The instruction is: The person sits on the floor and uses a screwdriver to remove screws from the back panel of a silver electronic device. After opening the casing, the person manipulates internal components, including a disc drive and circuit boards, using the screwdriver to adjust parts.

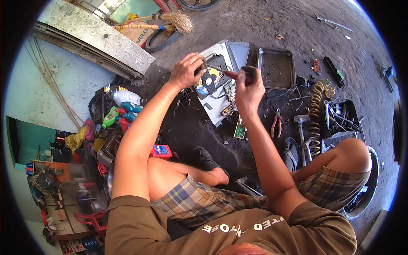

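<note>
My left hand [187, 70] is closed on a dark part at the upper edge of an opened metal electronic device [216, 112], which has a printed disc [200, 87] under a black bracket [210, 87]. My right hand [250, 91] grips a screwdriver [229, 74] with a dark red handle, its shaft pointing left toward the part by my left hand; the tip is too small to make out. Just right of the disc are exposed components [229, 93], and a green circuit board [239, 130] lies below the device.
A metal tray [275, 86] with small pieces sits right of the device. Pliers [276, 122], a hammer [301, 120], a coiled hose [315, 110] and a tool case [340, 114] lie rightward. Bottles [125, 106] crowd the left; a straw broom [180, 23] lies beyond.
</note>
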### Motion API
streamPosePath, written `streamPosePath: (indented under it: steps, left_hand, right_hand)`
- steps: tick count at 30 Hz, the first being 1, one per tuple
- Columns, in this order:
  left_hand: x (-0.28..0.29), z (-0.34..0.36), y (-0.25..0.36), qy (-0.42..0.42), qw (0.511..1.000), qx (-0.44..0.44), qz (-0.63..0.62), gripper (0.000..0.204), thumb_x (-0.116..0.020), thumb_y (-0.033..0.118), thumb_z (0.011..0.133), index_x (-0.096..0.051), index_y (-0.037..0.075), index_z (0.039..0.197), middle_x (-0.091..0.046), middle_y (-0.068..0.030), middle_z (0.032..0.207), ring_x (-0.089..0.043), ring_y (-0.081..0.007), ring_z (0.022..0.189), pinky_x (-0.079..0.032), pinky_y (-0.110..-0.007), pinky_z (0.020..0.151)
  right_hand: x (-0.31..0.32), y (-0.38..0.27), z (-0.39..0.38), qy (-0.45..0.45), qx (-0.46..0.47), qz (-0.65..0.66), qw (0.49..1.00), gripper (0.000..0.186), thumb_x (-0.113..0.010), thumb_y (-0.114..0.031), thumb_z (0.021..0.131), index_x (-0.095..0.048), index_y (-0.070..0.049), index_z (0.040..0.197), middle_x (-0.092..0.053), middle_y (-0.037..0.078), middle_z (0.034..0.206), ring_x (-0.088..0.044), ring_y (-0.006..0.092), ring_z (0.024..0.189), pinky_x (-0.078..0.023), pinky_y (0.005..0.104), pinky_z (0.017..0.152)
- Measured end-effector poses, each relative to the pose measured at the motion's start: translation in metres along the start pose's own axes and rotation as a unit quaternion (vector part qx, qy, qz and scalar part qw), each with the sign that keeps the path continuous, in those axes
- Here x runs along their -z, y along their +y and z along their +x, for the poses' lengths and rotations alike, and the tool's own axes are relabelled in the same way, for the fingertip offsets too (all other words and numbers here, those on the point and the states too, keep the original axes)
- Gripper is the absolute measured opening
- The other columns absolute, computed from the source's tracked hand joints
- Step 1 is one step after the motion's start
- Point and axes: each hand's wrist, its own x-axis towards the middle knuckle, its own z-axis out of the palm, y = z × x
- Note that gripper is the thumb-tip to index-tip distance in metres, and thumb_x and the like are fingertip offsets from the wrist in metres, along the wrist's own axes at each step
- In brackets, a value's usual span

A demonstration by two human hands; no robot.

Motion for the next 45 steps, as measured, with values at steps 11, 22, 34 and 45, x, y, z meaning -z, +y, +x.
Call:
streamPosePath:
  steps: [11, 22, 34, 45]
  left_hand:
    - [0.002, 0.009, 0.008, -0.119, 0.989, 0.019, 0.088, 0.031, -0.07, 0.026, 0.101, -0.059, 0.005, 0.12, -0.067, -0.0184, 0.133, -0.064, -0.0413, 0.126, -0.062, -0.054, 0.095]
    - [-0.006, 0.016, 0.01, -0.153, 0.979, 0.03, 0.133, 0.031, -0.067, 0.03, 0.106, -0.057, 0.006, 0.122, -0.065, -0.0154, 0.127, -0.065, -0.0397, 0.115, -0.061, -0.055, 0.089]
    - [-0.013, 0.007, 0.01, -0.117, 0.969, 0.012, 0.218, 0.029, -0.07, 0.034, 0.104, -0.059, 0.011, 0.117, -0.065, -0.0102, 0.114, -0.069, -0.033, 0.108, -0.058, -0.054, 0.088]
    - [0.003, 0.02, 0.009, -0.106, 0.983, 0.121, -0.087, 0.033, -0.075, 0.037, 0.102, -0.069, 0.005, 0.104, -0.069, -0.0111, 0.126, -0.067, -0.0379, 0.119, -0.052, -0.052, 0.1]
  right_hand:
    - [0.013, 0.045, 0.021, 0.008, -0.066, -0.012, 0.998, 0.017, -0.073, -0.014, 0.101, -0.072, 0.003, 0.104, -0.075, 0.01, 0.083, -0.066, 0.0144, 0.074, -0.055, 0.0368, 0.074]
    - [0.017, 0.1, 0.039, 0.119, -0.322, 0.402, 0.849, 0.026, -0.082, -0.016, 0.097, -0.058, -0.01, 0.09, -0.062, 0.004, 0.074, -0.054, 0.0141, 0.05, -0.047, 0.0324, 0.046]
    - [0.009, 0.107, 0.023, -0.01, -0.407, 0.257, 0.877, 0.018, -0.077, -0.019, 0.098, -0.064, -0.009, 0.091, -0.05, -0.001, 0.063, -0.044, 0.0138, 0.045, -0.044, 0.0341, 0.046]
    - [-0.012, 0.093, 0.006, -0.224, -0.419, 0.411, 0.778, 0.027, -0.068, -0.015, 0.103, -0.065, 0.005, 0.121, -0.078, 0.02, 0.111, -0.079, 0.0285, 0.094, -0.065, 0.0384, 0.089]
